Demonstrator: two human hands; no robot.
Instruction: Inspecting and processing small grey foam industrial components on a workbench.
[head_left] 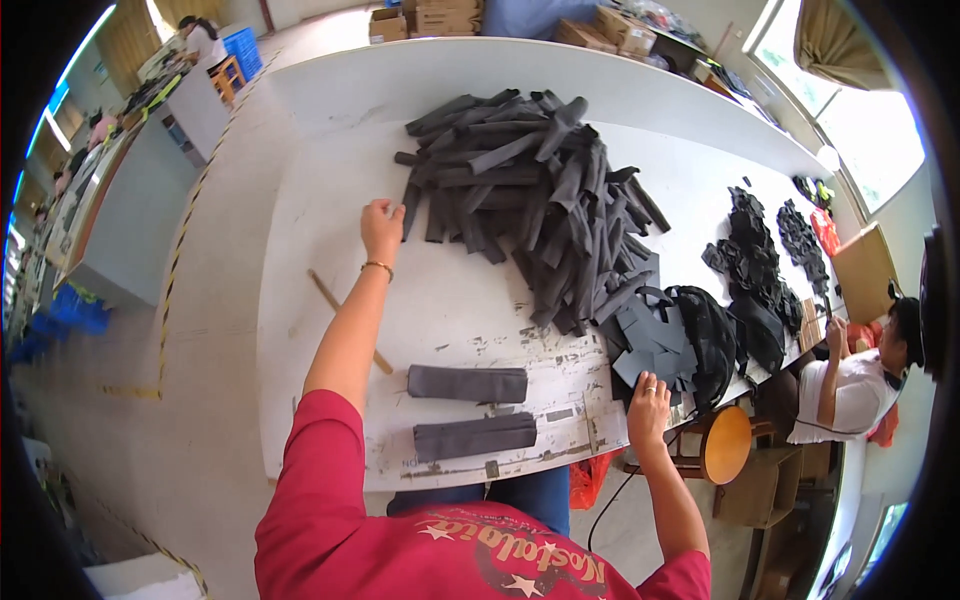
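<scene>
Neither hand is gripping anything that I can make out. From the head view, the left hand (381, 226) is stretched far out across the table, fingers curled loosely down, at the left edge of the big heap of dark grey fabric strips (540, 200); it seems to touch the nearest strip, though whether it pinches one I cannot tell. The right hand (648, 402) lies flat near the table's near right edge, fingers spread and pressed on a small pile of flat grey cut pieces (650, 345).

The heap lies just right of the left hand and slightly farther away. Most of its strips run with their long axes from far to near, with a few lying crosswise on top. The left hand is clearly the nearer one to it; the right hand is well apart, down by the near edge.

Two neat folded stacks of the same grey fabric (468, 383) lie near the person, one behind the other, long axes left to right. A thin wooden stick (345, 318) lies slantwise under the left forearm.

The white table (320, 250) is scuffed and scratched. Black bag parts (760, 270) crowd its right end, where another person in a white top (850, 385) sits. Cardboard boxes (440, 18) stand at the far side.
</scene>
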